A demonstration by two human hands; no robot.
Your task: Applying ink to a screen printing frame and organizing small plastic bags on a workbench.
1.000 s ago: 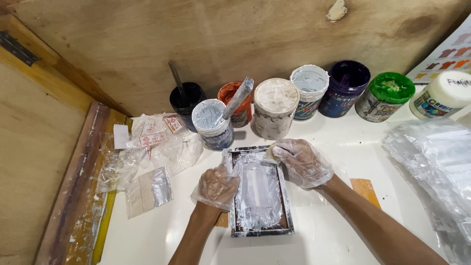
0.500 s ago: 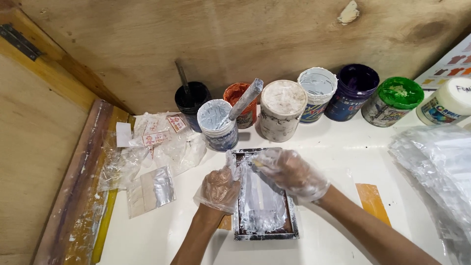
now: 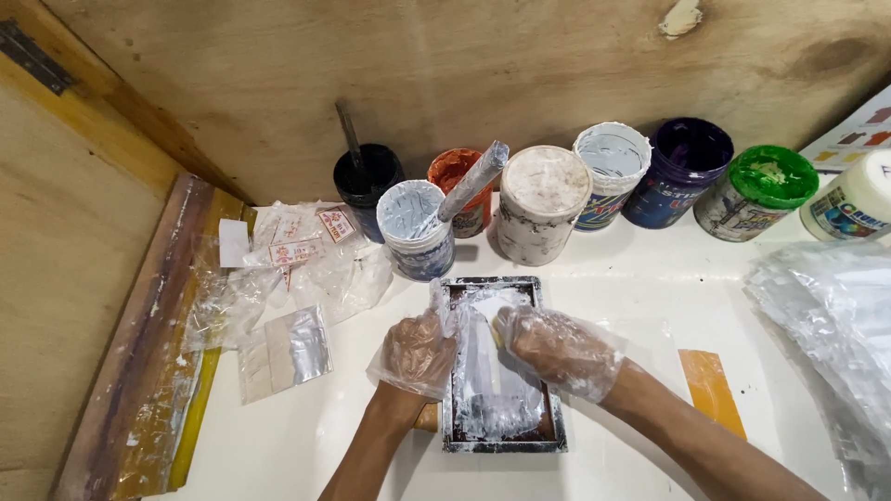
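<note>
A small dark rectangular frame [image 3: 549, 436], smeared with white paint inside, lies on the white table [image 3: 650, 278] in front of me. Both hands wear thin clear plastic gloves. My left hand [image 3: 418, 353] grips the frame's left edge and holds it flat. My right hand [image 3: 557, 348] reaches over the frame from the right, its fingers curled on a small yellowish scraper [image 3: 498, 332] pressed onto the painted surface. Much of the scraper is hidden by the fingers.
Paint pots line the plywood back wall: black with a stick [image 3: 367, 186], white with a wrapped tool [image 3: 415, 227], orange [image 3: 455, 176], cream-lidded [image 3: 541, 199], white [image 3: 608, 167], purple [image 3: 682, 167], green [image 3: 756, 190]. Small plastic bags [image 3: 297, 264] lie left, a long wooden squeegee [image 3: 139, 353] far left, plastic sheets [image 3: 826, 315] right.
My right hand has moved from the frame's upper right corner leftward and down onto its painted surface. My left hand stays on the left edge.
</note>
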